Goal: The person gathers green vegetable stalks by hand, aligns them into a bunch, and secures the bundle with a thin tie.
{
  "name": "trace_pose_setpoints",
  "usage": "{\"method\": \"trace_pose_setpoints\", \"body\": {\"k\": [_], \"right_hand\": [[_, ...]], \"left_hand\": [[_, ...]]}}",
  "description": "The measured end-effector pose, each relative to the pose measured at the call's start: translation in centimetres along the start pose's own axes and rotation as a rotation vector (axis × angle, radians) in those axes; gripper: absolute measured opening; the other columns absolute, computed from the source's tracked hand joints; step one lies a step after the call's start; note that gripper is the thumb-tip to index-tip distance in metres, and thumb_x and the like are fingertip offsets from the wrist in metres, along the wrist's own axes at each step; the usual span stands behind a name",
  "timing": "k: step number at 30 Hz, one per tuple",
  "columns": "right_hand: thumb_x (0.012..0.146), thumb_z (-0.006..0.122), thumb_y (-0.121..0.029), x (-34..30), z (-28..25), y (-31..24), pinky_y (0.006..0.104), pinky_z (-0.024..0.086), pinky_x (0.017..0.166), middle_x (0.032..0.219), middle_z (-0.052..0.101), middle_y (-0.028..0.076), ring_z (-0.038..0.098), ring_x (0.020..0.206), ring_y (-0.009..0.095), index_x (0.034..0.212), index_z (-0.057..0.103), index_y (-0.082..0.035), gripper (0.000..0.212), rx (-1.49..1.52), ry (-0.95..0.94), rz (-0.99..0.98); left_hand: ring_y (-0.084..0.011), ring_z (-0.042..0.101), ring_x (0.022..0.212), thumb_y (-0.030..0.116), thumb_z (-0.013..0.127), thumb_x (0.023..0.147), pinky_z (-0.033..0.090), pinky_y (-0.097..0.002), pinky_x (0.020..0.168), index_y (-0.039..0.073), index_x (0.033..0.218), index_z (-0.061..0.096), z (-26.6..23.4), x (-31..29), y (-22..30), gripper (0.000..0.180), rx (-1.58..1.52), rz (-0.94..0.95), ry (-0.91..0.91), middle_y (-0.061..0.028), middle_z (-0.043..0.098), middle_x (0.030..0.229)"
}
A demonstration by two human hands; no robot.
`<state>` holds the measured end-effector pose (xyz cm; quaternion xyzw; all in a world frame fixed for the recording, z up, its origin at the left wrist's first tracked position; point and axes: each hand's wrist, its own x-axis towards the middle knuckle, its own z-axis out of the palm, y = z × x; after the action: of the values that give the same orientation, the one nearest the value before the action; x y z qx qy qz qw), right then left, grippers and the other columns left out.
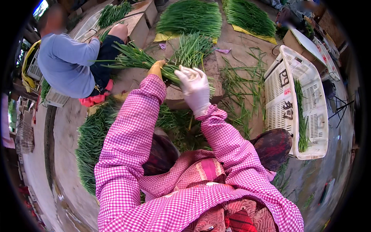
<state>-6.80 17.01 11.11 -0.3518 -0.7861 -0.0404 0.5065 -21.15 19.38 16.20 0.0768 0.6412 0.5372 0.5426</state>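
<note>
My left hand (156, 70), in a yellowish glove, is closed around a bunch of long green chives (133, 58). The leaf tips fan out to the left, and the stem ends point right toward my other hand. Against those stem ends is my right hand (194, 89) in a white glove, its fingers bent inward; what they pinch, if anything, is hidden. Both hands are above a low block (213, 73), on which a loose pile of chives (193, 49) lies just beyond them.
A white slatted crate (276, 100) with some chives inside stands at the right. Stray leaves (241, 91) litter the floor before it. Large chive stacks (189, 17) lie at the back, another (91, 143) by my left arm. A person (69, 58) in a blue-grey top sits at the left.
</note>
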Motion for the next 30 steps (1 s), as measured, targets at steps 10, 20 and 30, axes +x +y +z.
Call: {"method": "trace_pose_setpoints", "body": {"k": [10, 20, 30], "right_hand": [[0.096, 0.049, -0.027, -2.0, -6.6, 5.2, 0.0266, 0.035, 0.047, 0.058, 0.043, -0.002, 0.033, 0.046, 0.006, 0.090, 0.057, -0.002, 0.027, 1.719, 0.400, 0.941], [0.086, 0.062, -0.038, -5.3, -9.4, 11.0, 0.0271, 0.047, 0.066, 0.086, 0.068, 0.007, 0.061, 0.072, 0.016, 0.098, 0.066, -0.005, 0.035, 0.386, -0.197, 0.936], [0.082, 0.066, -0.032, -3.3, -1.1, 1.5, 0.0323, 0.044, 0.083, 0.096, 0.065, 0.010, 0.058, 0.090, 0.024, 0.098, 0.067, -0.005, 0.031, 0.308, -0.117, 0.650]], "left_hand": [[-0.0275, 0.059, 0.091, 0.031, 0.056, 0.088, 0.049, -0.0486, 0.076, 0.012, 0.100, 0.062, -2.9, 2.4, 1.3, 0.024, -0.125, 0.089, -0.001, -0.0086, 0.063, 0.101], [-0.0270, 0.063, 0.090, 0.014, 0.064, 0.085, 0.054, -0.0490, 0.080, 0.006, 0.090, 0.062, -5.5, 4.6, 2.0, 0.010, -0.480, 0.293, -0.296, -0.0107, 0.066, 0.095], [-0.0308, 0.060, 0.102, 0.011, 0.061, 0.087, 0.051, -0.0493, 0.089, 0.004, 0.099, 0.060, -1.7, 1.1, 0.2, 0.014, -0.362, 0.436, -0.588, -0.0172, 0.063, 0.112]]}}
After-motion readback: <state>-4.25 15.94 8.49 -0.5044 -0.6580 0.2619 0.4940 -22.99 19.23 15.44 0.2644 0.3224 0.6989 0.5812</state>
